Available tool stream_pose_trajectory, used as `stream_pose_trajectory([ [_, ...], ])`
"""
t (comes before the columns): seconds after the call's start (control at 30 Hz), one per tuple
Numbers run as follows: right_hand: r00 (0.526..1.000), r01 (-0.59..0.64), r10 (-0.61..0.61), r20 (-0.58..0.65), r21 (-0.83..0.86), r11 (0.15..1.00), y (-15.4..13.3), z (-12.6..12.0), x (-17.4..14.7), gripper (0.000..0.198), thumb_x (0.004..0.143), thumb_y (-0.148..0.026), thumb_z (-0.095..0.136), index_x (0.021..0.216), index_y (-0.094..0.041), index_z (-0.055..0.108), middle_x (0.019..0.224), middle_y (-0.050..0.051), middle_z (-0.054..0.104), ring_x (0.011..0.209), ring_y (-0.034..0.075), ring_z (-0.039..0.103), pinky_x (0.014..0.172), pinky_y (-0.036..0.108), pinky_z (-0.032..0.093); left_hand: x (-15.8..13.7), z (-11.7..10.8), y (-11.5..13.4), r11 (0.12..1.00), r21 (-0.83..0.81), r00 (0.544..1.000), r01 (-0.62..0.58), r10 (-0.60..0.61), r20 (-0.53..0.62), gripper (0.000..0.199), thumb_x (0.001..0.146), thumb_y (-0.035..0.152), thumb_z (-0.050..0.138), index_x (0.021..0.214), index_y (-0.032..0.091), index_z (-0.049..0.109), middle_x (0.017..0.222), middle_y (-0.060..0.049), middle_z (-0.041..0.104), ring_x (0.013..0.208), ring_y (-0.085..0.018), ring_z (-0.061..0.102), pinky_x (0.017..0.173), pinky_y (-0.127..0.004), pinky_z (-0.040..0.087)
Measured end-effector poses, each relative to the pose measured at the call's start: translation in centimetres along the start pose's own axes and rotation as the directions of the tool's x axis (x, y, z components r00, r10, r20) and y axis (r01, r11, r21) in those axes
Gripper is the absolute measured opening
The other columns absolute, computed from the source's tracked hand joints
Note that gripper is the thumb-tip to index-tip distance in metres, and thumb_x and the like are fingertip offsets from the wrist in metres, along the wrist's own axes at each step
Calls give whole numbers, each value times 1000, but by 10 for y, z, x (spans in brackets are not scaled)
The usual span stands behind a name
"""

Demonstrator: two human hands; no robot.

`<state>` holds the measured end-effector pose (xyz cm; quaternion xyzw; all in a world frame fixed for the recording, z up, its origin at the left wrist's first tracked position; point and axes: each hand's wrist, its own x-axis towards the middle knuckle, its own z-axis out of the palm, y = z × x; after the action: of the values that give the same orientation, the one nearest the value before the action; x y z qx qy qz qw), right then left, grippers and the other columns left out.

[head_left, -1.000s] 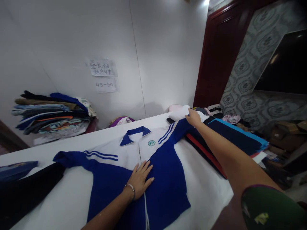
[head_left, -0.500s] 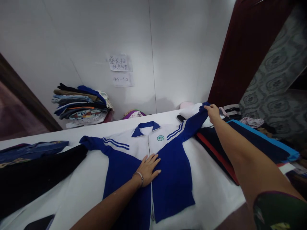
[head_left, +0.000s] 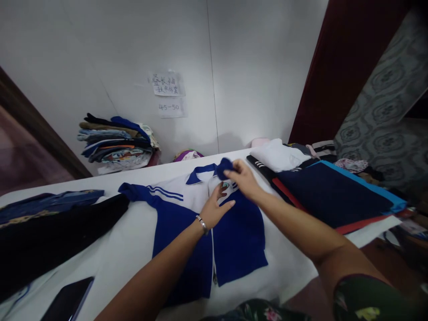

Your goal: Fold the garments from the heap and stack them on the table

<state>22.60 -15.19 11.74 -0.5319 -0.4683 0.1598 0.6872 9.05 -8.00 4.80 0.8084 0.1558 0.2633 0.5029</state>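
A blue and white zip jacket (head_left: 183,232) lies front up on the white table, its collar away from me. In my right hand (head_left: 245,179), closed by the collar, is the blue cuff end of the right-side sleeve (head_left: 223,168), brought inward over the chest. My left hand (head_left: 216,208) hovers at or rests on the jacket's chest beside the zip; its fingers are apart and partly cover the round green badge. Whether it touches the cloth is hard to tell. The other sleeve (head_left: 135,191) stretches out to the left.
A stack of folded clothes (head_left: 117,140) stands at the back left. Black clothing (head_left: 63,236) and a phone (head_left: 68,301) lie on the left. To the right are folded dark blue clothes (head_left: 337,191) and a white bundle (head_left: 279,155). Paper notes (head_left: 169,84) hang on the wall.
My right hand has carried the sleeve end from the far right inward to the collar. My left hand has shifted slightly up the chest, its fingers no longer lying flat.
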Motion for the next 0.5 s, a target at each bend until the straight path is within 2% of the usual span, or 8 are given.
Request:
stream_pose_trajectory([
  [0.07, 991, 10, -7, 130, -21, 1000, 5, 21, -28, 22, 69, -29, 67, 77, -22, 49, 104, 2, 67, 99, 20, 61, 93, 39, 45, 3, 6, 10, 996, -88, 998, -11, 6, -62, 52, 76, 36, 66, 125, 19, 56, 123, -11, 64, 108, -26, 62, 95, -41, 49],
  [0.17, 968, 48, -20, 249, -107, 993, 9, 27, -57, 13, 75, -25, 63, 85, -21, 56, 133, 9, 57, 121, 23, 54, 104, 44, 38, 1, 10, 8, 984, -168, 976, 61, -94, -198, 25, 76, 33, 67, 98, 21, 68, 101, -7, 71, 99, -26, 65, 92, -41, 51],
  [0.27, 955, 148, -76, 286, -238, 960, 21, 3, -80, 25, 81, -27, 60, 106, -22, 62, 143, 10, 49, 132, 24, 45, 110, 46, 32, 1, 7, 0, 924, -359, 914, 135, -256, -315, 22, 73, 32, 73, 91, 20, 69, 99, -6, 72, 102, -25, 65, 95, -41, 50],
  [0.33, 977, 149, -83, 194, -357, 922, 40, -25, -98, 36, 83, -30, 60, 118, -24, 61, 145, 10, 46, 136, 24, 40, 113, 47, 29, 8, 3, -2, 838, -524, 864, 152, -370, -341, 26, 71, 31, 76, 92, 18, 69, 101, -8, 72, 101, -25, 66, 92, -42, 52],
  [0.4, 1000, -27, 23, -15, -454, 891, 66, -54, -118, 43, 82, -35, 60, 123, -24, 59, 145, 10, 46, 134, 27, 41, 111, 49, 32, 20, -3, 1, 751, -647, 844, 135, -429, -322, 31, 69, 29, 78, 96, 17, 67, 102, -9, 71, 96, -25, 68, 86, -42, 55],
  [0.43, 983, -172, 125, -132, -458, 872, 79, -68, -129, 49, 79, -39, 61, 126, -24, 57, 142, 11, 49, 131, 29, 45, 107, 50, 37, 28, -7, 4, 721, -682, 846, 123, -435, -307, 33, 69, 28, 78, 97, 17, 66, 101, -9, 71, 94, -25, 68, 84, -42, 56],
  [0.5, 905, -416, 339, -257, -367, 832, 100, -89, -150, 62, 74, -42, 64, 132, -24, 52, 135, 13, 54, 116, 29, 57, 95, 48, 48, 47, -17, 12, 685, -721, 857, 106, -431, -283, 31, 70, 27, 77, 97, 16, 65, 99, -9, 71, 91, -23, 69, 84, -41, 55],
])
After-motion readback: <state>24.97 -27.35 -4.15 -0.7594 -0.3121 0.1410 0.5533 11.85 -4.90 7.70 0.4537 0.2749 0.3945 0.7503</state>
